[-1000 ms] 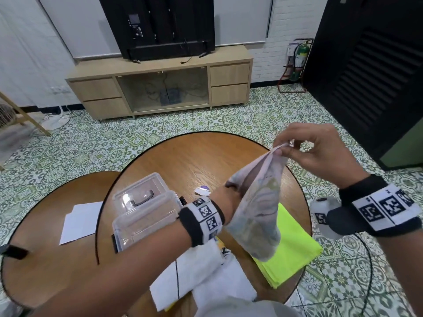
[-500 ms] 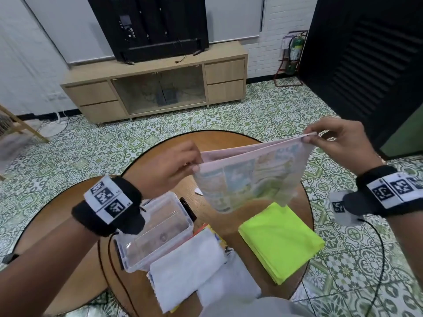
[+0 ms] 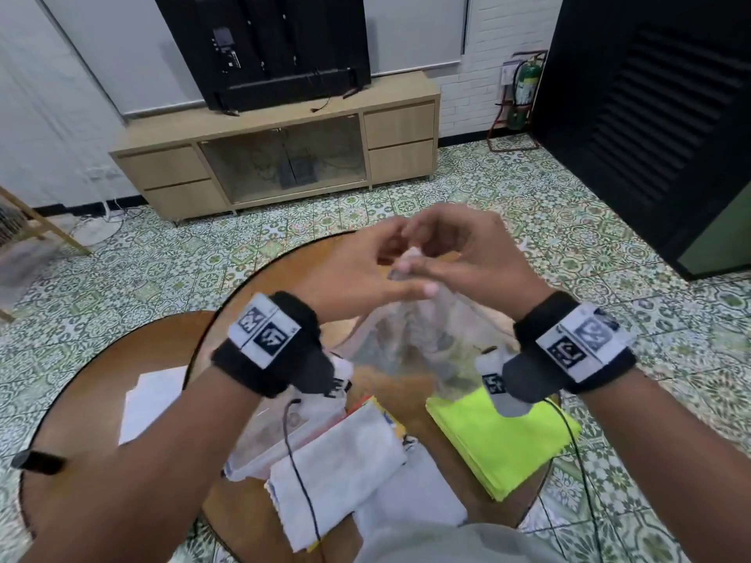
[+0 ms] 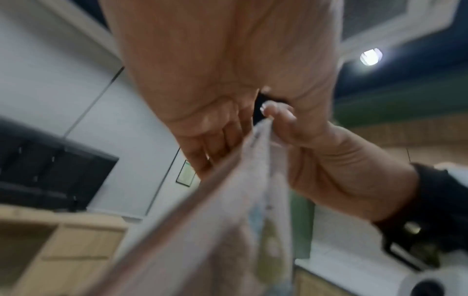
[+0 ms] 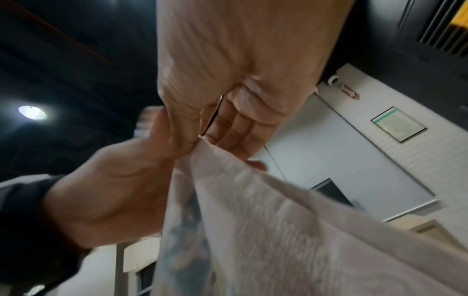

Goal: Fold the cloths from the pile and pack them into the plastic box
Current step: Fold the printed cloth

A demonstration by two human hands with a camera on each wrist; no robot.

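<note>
Both hands meet above the round table and pinch the top corners of a pale printed cloth together. My left hand and right hand touch at the fingertips, and the cloth hangs doubled below them. In the left wrist view the cloth runs up to my left fingers. In the right wrist view thumb and fingers pinch the cloth at its top. The clear plastic box sits open under my left wrist, partly hidden.
White cloths lie piled at the table's near edge beside the box. A folded yellow-green cloth lies at the near right. A white paper rests on the lower left table. A TV cabinet stands beyond on tiled floor.
Half a second ago the cloth was stretched wide between my hands. The hands have swung together, bringing its two top corners together so it hangs folded in half.
</note>
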